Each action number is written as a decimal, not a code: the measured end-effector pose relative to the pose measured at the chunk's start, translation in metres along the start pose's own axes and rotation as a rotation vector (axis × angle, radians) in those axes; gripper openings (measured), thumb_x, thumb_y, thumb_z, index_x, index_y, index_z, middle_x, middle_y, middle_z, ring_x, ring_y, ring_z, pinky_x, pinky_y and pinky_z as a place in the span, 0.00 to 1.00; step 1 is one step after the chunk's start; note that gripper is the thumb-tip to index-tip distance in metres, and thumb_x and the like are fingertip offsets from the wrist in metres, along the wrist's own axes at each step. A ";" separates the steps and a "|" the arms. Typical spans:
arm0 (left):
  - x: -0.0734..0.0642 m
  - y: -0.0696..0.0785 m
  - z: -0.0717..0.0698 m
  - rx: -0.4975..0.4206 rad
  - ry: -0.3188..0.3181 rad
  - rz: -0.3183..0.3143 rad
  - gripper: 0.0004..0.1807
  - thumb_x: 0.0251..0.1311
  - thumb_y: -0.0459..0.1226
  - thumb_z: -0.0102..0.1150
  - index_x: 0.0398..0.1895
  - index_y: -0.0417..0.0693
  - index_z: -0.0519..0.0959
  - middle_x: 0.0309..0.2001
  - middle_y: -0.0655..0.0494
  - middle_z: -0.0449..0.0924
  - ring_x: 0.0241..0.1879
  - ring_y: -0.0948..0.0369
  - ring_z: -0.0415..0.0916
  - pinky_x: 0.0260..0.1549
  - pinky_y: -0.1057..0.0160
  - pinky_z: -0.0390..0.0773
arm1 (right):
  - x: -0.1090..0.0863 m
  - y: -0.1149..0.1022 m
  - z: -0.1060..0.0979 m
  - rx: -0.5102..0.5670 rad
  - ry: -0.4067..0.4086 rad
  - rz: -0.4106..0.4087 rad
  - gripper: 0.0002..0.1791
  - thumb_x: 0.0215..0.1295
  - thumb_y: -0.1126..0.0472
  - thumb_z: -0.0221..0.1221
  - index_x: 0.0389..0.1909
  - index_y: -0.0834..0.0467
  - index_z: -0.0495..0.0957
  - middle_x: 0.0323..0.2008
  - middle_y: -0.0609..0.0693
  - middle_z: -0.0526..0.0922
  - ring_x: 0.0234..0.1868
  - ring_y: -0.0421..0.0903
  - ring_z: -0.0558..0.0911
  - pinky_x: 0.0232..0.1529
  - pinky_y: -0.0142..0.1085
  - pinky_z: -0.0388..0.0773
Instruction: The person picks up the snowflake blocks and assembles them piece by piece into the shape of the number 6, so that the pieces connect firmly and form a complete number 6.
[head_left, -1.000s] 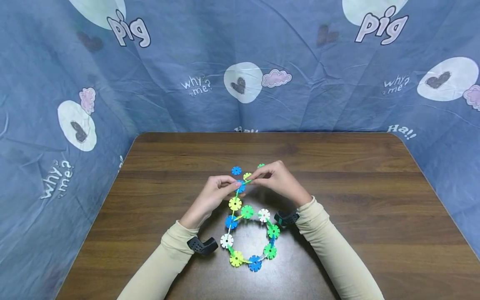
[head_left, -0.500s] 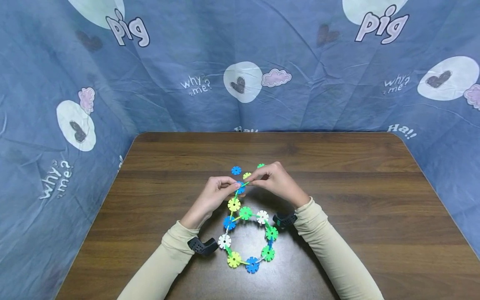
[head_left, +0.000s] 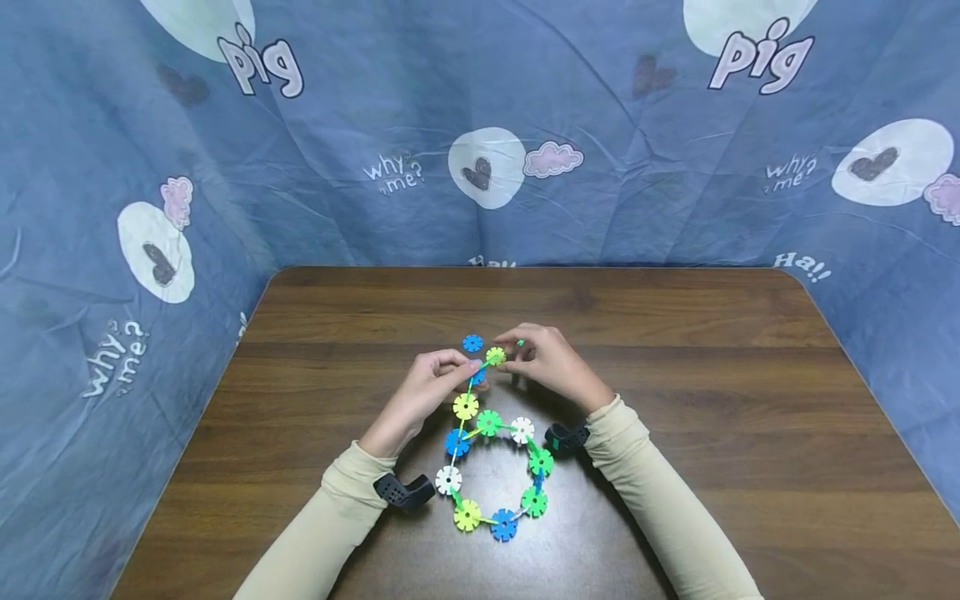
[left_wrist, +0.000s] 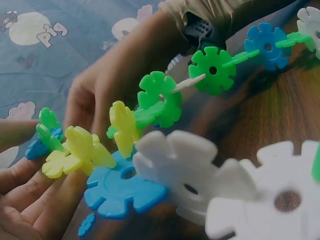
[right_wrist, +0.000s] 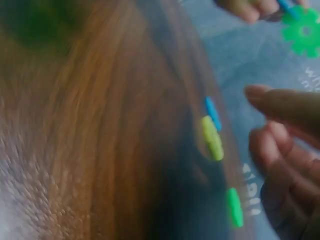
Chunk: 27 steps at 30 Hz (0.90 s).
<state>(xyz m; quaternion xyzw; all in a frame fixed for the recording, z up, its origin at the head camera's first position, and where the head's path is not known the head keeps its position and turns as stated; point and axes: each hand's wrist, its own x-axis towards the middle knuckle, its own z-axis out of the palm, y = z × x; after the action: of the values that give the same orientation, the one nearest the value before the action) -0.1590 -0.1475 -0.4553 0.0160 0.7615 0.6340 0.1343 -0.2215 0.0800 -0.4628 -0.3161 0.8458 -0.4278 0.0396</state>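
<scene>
A chain of notched plastic snowflake discs [head_left: 466, 407] in blue, yellow, green and white forms a ring with a tail. At the tail's far end, my left hand [head_left: 426, 390] pinches a blue disc [head_left: 477, 377] with a green disc [right_wrist: 305, 31] slotted into it. My right hand [head_left: 551, 362] is just to the right of that end, thumb and fingers parted with nothing between them. Beyond its fingertips lies a loose yellow disc [head_left: 496, 356]. A loose green disc [head_left: 521, 342] shows partly through the right fingers. In the left wrist view, white discs [left_wrist: 287, 200] loom close.
A loose blue disc [head_left: 472, 342] lies beyond the left fingertips. The ring's near side, with a blue disc [head_left: 504, 525], lies between the forearms on the wooden table [head_left: 675, 333]. A blue printed cloth [head_left: 337, 100] hangs behind the table.
The right hand pinched the green disc at the chain's end earlier; now it has let go and its fingers have parted. The left hand keeps its hold. The ring has shifted slightly left.
</scene>
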 end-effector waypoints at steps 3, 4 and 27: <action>0.000 0.001 -0.001 0.018 0.015 0.001 0.15 0.70 0.49 0.64 0.42 0.45 0.82 0.37 0.58 0.90 0.42 0.60 0.83 0.44 0.61 0.81 | 0.006 0.006 0.004 -0.090 -0.021 0.067 0.22 0.60 0.60 0.74 0.54 0.62 0.84 0.32 0.50 0.84 0.28 0.39 0.79 0.33 0.30 0.80; 0.000 0.001 -0.001 0.015 0.016 -0.001 0.16 0.69 0.49 0.65 0.44 0.46 0.82 0.39 0.57 0.90 0.42 0.60 0.83 0.44 0.60 0.81 | 0.008 0.008 0.006 -0.113 -0.029 0.081 0.23 0.60 0.58 0.74 0.54 0.62 0.85 0.30 0.49 0.83 0.27 0.38 0.78 0.33 0.30 0.78; 0.000 0.002 -0.003 -0.015 -0.035 -0.037 0.21 0.68 0.48 0.66 0.55 0.41 0.84 0.46 0.45 0.90 0.45 0.57 0.89 0.49 0.58 0.87 | -0.003 0.011 0.001 0.227 -0.073 0.238 0.09 0.65 0.65 0.69 0.43 0.63 0.81 0.34 0.57 0.89 0.29 0.46 0.87 0.31 0.39 0.88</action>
<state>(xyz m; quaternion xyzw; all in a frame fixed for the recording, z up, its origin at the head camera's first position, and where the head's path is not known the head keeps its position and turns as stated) -0.1594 -0.1501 -0.4531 0.0119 0.7543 0.6367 0.1595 -0.2240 0.0856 -0.4724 -0.2227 0.8215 -0.5011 0.1562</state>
